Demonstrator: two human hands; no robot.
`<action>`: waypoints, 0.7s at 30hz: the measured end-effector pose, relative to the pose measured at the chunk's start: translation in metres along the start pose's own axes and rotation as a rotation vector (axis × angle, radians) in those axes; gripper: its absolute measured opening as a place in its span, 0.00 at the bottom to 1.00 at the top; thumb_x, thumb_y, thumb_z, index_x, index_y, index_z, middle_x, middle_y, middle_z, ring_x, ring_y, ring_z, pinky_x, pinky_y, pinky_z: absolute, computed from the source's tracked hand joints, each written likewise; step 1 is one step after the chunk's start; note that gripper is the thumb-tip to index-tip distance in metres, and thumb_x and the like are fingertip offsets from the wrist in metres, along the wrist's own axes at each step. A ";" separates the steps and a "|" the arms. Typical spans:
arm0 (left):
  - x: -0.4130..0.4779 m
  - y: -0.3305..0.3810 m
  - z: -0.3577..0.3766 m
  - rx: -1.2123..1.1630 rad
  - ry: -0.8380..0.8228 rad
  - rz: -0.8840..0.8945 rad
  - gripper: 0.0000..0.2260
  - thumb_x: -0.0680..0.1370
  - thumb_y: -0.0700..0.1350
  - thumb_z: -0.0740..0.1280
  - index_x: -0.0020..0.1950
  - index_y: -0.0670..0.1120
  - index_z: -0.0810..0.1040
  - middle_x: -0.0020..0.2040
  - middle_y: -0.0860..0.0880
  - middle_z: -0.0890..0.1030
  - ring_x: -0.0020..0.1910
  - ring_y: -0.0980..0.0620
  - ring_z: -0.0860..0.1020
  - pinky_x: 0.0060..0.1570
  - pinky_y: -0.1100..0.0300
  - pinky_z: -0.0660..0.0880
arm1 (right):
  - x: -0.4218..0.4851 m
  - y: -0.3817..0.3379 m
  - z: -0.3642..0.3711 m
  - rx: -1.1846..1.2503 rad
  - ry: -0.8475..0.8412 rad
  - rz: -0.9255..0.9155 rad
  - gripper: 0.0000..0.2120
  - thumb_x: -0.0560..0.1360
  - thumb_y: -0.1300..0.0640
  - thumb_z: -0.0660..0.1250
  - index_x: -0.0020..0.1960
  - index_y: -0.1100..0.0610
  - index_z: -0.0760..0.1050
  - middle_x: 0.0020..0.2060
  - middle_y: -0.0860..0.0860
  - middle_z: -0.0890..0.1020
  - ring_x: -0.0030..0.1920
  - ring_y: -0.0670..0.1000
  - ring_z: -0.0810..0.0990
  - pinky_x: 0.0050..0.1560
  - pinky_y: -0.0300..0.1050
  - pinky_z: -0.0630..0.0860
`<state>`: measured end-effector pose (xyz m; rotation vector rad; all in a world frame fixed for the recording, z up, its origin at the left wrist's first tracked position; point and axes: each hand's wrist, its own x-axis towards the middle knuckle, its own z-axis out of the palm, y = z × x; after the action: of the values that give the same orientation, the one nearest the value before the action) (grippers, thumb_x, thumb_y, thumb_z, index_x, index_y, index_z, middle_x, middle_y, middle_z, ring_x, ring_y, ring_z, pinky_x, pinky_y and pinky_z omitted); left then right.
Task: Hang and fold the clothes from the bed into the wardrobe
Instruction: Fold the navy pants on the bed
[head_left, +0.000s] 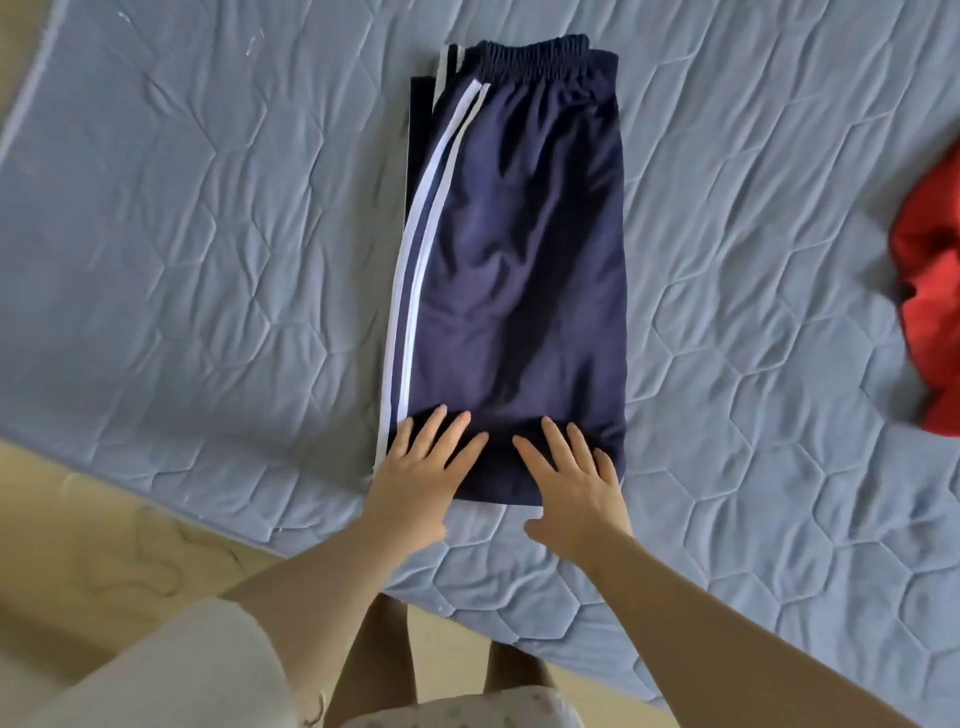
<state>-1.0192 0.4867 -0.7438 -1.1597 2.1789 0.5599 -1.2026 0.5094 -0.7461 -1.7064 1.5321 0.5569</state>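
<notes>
A pair of navy shorts (514, 270) with white side stripes lies folded in half lengthwise on the bed (208, 234). Its elastic waistband is at the far end and its hem is near me. My left hand (421, 473) lies flat on the hem's left part, fingers straight and spread. On the right part of the hem, my right hand (571, 483) presses down with straight fingers, its thumb off the cloth on the sheet.
A red garment (930, 322) lies crumpled at the right edge of the bed. The bed has a light blue quilted cover. Its near edge runs diagonally in front of me, with beige floor (104, 545) at the lower left.
</notes>
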 end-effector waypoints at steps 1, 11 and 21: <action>0.000 0.001 0.005 0.026 0.077 -0.018 0.47 0.56 0.47 0.81 0.72 0.49 0.66 0.73 0.44 0.65 0.71 0.40 0.64 0.67 0.41 0.64 | 0.003 0.003 0.006 -0.089 0.033 -0.011 0.43 0.73 0.52 0.67 0.76 0.43 0.40 0.76 0.50 0.39 0.76 0.55 0.40 0.73 0.53 0.46; -0.002 -0.011 0.017 -0.017 0.470 -0.004 0.19 0.70 0.30 0.59 0.56 0.40 0.81 0.54 0.42 0.82 0.54 0.41 0.80 0.49 0.48 0.77 | 0.010 0.003 0.007 -0.091 0.259 -0.019 0.23 0.77 0.66 0.53 0.70 0.53 0.65 0.66 0.50 0.71 0.65 0.54 0.68 0.62 0.47 0.63; -0.051 0.001 -0.026 -0.315 -0.172 -0.098 0.16 0.80 0.42 0.54 0.65 0.52 0.70 0.53 0.46 0.79 0.51 0.45 0.77 0.41 0.57 0.66 | -0.059 -0.015 -0.023 0.015 -0.096 0.052 0.20 0.75 0.65 0.53 0.62 0.50 0.73 0.54 0.51 0.80 0.55 0.56 0.76 0.53 0.45 0.66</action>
<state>-1.0054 0.5012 -0.6900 -1.3188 1.9223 0.9489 -1.2029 0.5286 -0.6843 -1.6088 1.5118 0.6437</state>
